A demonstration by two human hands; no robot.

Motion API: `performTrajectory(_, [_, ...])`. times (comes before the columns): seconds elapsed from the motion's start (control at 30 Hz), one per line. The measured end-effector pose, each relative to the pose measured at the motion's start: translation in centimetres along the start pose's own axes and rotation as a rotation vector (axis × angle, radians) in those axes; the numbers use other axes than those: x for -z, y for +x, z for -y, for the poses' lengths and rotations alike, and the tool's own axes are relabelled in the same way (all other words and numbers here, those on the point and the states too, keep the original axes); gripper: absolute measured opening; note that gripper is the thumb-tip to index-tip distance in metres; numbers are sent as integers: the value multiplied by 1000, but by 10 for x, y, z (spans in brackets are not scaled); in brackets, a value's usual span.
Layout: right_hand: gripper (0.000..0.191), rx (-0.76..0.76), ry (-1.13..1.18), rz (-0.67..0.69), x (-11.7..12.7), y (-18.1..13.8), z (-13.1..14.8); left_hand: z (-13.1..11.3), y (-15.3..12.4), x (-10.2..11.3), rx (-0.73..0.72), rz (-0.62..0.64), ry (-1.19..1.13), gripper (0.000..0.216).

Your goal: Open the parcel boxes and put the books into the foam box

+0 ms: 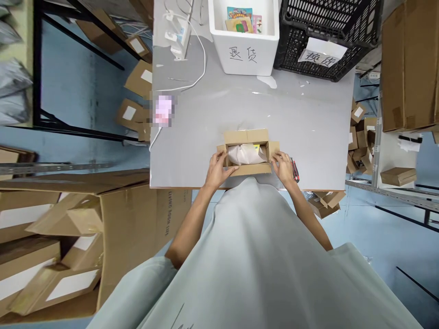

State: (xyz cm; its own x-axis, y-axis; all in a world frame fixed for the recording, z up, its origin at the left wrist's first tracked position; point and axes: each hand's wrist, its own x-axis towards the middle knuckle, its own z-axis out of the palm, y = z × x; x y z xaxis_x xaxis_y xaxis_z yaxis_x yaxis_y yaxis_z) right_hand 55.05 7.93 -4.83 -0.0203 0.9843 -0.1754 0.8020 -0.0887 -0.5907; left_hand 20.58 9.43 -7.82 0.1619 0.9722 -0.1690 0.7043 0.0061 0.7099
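A small cardboard box [254,170] lies at the table's front edge with its flaps folded outward. Inside it rests a pale wrapped item [244,155] with a yellow-green label near its right end. My left hand [217,171] grips the box's left side, fingers at the left flap and thumb along the front flap. On the other side, my right hand [284,169] pinches the right flap between thumb and fingers. Just right of that hand is a red and black object [295,170], partly hidden by it, perhaps a cutter.
A white bin [248,64] with several booklets and a black plastic crate [291,52] stand at the table's [206,109] back. A power strip [183,34] and a blurred-out device [163,110] with a cable lie left. A large carton [137,228] of boxes stands at lower left.
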Motion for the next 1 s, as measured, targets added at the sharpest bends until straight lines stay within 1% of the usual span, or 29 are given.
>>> performTrajectory(0.03, [39, 18, 28, 47, -3, 0, -1, 2, -1, -3, -1, 25, -2, 86])
performTrajectory(0.1, [52, 18, 68, 120, -8, 0, -2, 4, -4, -8, -10, 72, 3, 101])
performTrajectory(0.17, [64, -11, 74, 166, -11, -2, -2, 2, -7, -13, -8, 103, 30, 107])
performTrajectory(0.23, [69, -46, 49, 179, -11, -4, 1, -4, -8, -15, 0, 101, 78, 105])
performTrajectory(0.3, [67, -60, 13, 139, -9, -6, 8, -12, -6, -15, -14, 78, 125, 96])
performTrajectory(0.4, [60, -4, -2, 56, -7, 1, 28, -26, 5, -15, -29, 58, 129, 78])
performTrajectory(0.43, [59, 13, 2, 66, -9, 7, 37, -30, 11, -16, 2, 68, 114, 73])
performTrajectory(0.5, [59, -21, -7, 156, -18, 24, 53, -35, 30, -21, 120, 108, 83, 66])
performTrajectory(0.57, [60, -147, -54, 282, -32, 46, 65, -40, 52, -30, 259, 155, 57, 63])
performTrajectory(0.63, [63, -292, -88, 381, -47, 69, 72, -46, 73, -40, 381, 194, 38, 65])
performTrajectory(0.7, [69, -405, -51, 435, -59, 85, 75, -53, 87, -49, 487, 250, 52, 63])
performTrajectory(0.73, [71, -444, -15, 440, -63, 90, 75, -58, 90, -52, 519, 283, 70, 59])
performTrajectory(0.8, [70, -492, 43, 411, -67, 94, 76, -68, 91, -55, 514, 330, 112, 47])
performTrajectory(0.87, [64, -507, 64, 363, -68, 91, 78, -77, 86, -53, 452, 331, 143, 37])
performTrajectory(0.93, [55, -511, 77, 318, -63, 84, 79, -83, 79, -46, 374, 306, 149, 34])
performTrajectory(1.0, [48, -488, 117, 262, -54, 74, 80, -85, 72, -32, 279, 267, 98, 32])
